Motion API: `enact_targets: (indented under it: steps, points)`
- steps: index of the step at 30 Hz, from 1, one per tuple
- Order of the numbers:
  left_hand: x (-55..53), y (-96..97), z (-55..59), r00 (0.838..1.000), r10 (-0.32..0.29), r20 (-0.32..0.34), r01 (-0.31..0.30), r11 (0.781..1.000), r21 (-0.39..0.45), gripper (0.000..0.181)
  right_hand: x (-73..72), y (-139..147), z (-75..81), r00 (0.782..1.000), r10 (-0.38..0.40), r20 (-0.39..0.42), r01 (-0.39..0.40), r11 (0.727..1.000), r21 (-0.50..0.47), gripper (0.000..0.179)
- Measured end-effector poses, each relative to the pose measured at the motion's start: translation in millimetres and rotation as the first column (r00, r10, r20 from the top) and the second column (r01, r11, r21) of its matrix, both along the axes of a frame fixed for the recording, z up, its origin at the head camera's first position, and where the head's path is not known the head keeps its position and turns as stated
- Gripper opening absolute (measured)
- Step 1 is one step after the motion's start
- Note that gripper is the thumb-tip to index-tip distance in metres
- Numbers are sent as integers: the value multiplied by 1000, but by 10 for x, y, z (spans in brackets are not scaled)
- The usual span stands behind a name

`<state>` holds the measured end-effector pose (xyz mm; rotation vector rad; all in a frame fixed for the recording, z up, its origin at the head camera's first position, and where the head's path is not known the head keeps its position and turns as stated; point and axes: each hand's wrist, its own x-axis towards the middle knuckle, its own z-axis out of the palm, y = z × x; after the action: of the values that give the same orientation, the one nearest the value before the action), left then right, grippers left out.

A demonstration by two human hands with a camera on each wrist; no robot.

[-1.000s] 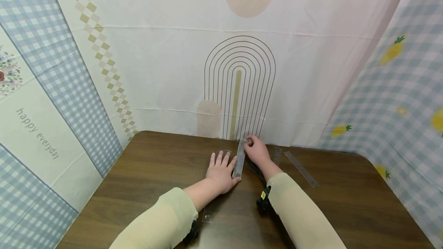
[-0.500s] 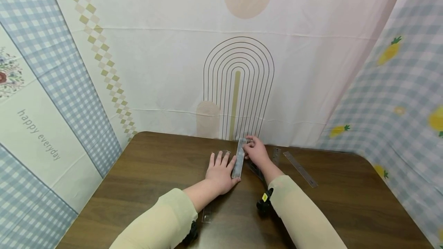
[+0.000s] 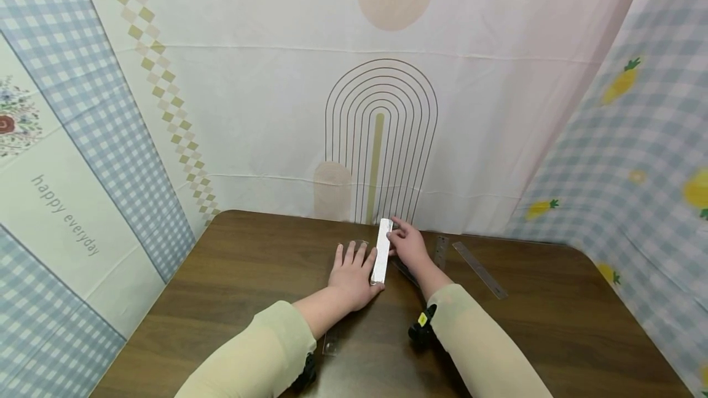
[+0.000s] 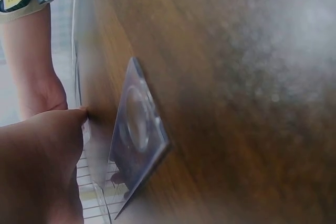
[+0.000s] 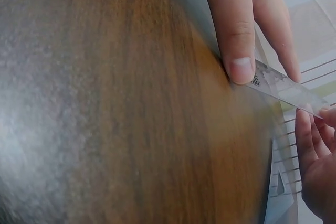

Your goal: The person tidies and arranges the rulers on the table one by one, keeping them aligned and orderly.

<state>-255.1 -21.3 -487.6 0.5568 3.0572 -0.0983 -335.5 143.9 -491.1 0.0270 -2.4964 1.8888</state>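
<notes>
Two bare hands, two pale sleeves and one ruler (image 3: 381,253) make up the work. The ruler lies between the hands, near the far edge of one wooden table (image 3: 221,300). Around it I count one slim loose strip (image 3: 480,270), well to its right; one shorter clear strip (image 3: 440,252), also to its right and partly hidden behind the wrist; one set square (image 5: 283,203) with a triangular cutout, near its right side; and a clear plastic piece (image 4: 131,166) with a round opening, to the ruler's left beneath the left arm. Whether that piece runs on under the palm, I cannot tell.

The ruler is long, narrow and straight-edged. From the head it shines white; in the right wrist view it looks clear, with a small dark print near one end.

The left hand (image 3: 352,278) grasps nothing: its fingers spread flat just left of the ruler, forefinger and thumb touching it. The right hand (image 3: 410,244) pinches the ruler at its far end.

Half a second ago the ruler's face was dull grey; now it is bright white. The left hand has kept its place beside it.
</notes>
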Motion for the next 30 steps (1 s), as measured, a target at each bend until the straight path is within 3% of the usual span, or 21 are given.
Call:
enact_targets:
  steps: [5, 16, 30]
  points:
    - [7, 3, 12, 1000, -2, 8, 2, 1000, 2, 84, 18, -10, 12, 1000, -20, -1, 20, 1000, 6, 51]
    - [-12, -36, -96, 999, -33, -11, 33, 999, 12, 90, 70, -15, 12, 1000, -30, 5, 30, 999, -25, 50]
    - [63, -117, -49, 996, -82, -29, 84, 995, 45, 98, 152, -16, -14, 999, -14, 43, 18, 996, -89, 52]
